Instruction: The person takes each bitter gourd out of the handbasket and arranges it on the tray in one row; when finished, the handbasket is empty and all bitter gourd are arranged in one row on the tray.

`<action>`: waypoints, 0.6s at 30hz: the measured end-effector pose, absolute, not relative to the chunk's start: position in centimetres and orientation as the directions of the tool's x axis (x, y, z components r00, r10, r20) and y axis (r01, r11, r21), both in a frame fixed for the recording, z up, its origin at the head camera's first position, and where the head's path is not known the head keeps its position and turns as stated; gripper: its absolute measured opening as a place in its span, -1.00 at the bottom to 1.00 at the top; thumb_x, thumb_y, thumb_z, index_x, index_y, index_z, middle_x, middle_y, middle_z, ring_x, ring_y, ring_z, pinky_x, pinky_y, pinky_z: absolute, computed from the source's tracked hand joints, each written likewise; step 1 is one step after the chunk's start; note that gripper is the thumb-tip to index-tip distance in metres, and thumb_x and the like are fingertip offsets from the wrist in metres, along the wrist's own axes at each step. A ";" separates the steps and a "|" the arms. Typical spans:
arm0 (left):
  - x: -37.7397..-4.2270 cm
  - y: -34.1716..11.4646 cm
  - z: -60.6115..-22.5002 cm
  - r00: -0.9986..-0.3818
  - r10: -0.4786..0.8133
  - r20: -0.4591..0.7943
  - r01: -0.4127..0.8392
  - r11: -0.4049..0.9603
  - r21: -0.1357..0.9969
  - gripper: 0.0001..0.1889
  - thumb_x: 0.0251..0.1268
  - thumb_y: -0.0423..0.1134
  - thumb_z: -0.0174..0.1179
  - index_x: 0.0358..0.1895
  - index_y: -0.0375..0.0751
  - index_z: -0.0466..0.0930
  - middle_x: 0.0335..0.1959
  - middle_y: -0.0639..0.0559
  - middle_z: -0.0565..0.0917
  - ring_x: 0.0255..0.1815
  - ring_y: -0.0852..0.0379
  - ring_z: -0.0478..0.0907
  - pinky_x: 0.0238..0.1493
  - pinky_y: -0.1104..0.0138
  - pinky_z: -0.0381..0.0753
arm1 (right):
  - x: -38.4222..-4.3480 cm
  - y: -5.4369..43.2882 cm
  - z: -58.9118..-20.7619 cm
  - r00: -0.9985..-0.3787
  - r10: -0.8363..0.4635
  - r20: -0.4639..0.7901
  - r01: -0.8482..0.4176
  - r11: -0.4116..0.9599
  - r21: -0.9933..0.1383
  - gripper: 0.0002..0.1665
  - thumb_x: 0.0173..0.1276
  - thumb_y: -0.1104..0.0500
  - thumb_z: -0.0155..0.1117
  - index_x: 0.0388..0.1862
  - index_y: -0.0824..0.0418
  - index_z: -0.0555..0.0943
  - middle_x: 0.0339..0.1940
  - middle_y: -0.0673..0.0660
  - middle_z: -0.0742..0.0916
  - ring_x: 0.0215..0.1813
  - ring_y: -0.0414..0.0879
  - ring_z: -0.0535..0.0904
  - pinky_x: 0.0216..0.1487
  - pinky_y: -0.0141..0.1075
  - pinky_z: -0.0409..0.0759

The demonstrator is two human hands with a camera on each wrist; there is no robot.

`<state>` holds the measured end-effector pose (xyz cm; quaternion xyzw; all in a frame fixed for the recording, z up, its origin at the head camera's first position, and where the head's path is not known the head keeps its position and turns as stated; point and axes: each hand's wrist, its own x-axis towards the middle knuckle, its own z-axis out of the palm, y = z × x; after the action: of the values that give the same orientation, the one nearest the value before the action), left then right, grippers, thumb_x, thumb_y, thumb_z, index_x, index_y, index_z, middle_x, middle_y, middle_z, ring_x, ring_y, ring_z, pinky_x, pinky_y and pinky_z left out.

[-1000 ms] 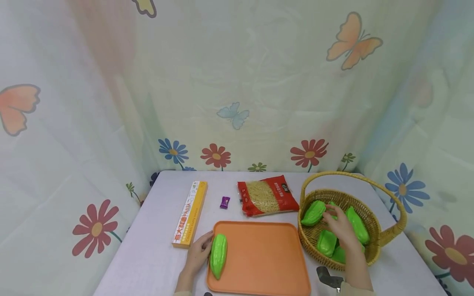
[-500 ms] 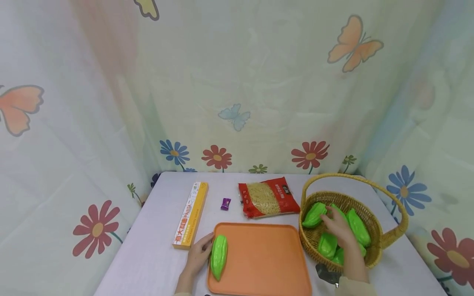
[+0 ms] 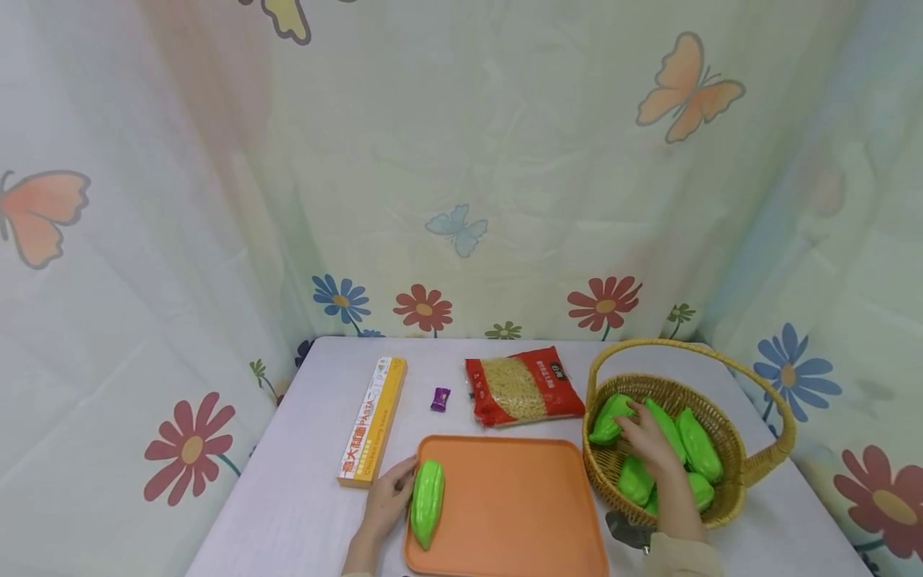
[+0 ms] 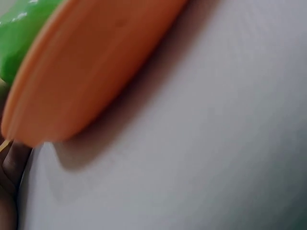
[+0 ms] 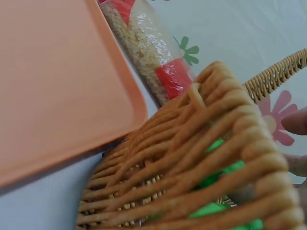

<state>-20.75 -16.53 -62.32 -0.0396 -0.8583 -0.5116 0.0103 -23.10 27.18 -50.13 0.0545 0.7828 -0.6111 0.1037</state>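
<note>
In the head view my left hand (image 3: 388, 498) holds the left rim of an orange tray (image 3: 519, 513). A ridged green bitter melon (image 3: 428, 503) lies on the tray beside that rim, close to the thumb. The left wrist view shows the tray's raised edge (image 4: 72, 86) with part of the hand (image 4: 10, 165) below it. Reaching into a wicker basket (image 3: 730, 449), my right hand (image 3: 649, 442) touches the bitter melon (image 3: 607, 421) at its left side with fingertips. Several more bitter melons (image 3: 698, 445) lie around the hand. Basket weave hides part of the right hand.
A yellow and white pasta box (image 3: 371, 422) lies left of the tray. A small purple wrapped candy (image 3: 440, 399) and a red bag of pasta (image 3: 522, 387) lie behind it. The basket's tall handle (image 3: 775, 417) arches over the right hand. A floral curtain (image 3: 461, 160) surrounds the table.
My right hand has shifted slightly left inside the basket, so more of the melons behind it show. The left hand stays at the tray. The head view has shifted a little.
</note>
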 end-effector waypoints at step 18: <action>-20.4 -16.3 -62.3 -0.993 0.034 0.112 0.114 0.489 0.865 -0.64 0.28 -0.15 0.12 0.13 -0.08 0.51 0.11 0.02 0.54 0.06 0.05 0.48 0.02 0.23 0.50 | -24.8 26.9 -51.6 -0.965 0.050 -0.258 0.260 0.044 -0.965 -0.16 0.42 0.24 -0.28 0.33 0.38 -0.59 0.33 0.49 -0.41 0.35 0.43 -0.27 0.25 0.20 0.10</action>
<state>-20.42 -16.25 -62.32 -0.0430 -0.8619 -0.5037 0.0398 -24.80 26.86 -51.58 0.1079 0.7186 -0.6827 0.0767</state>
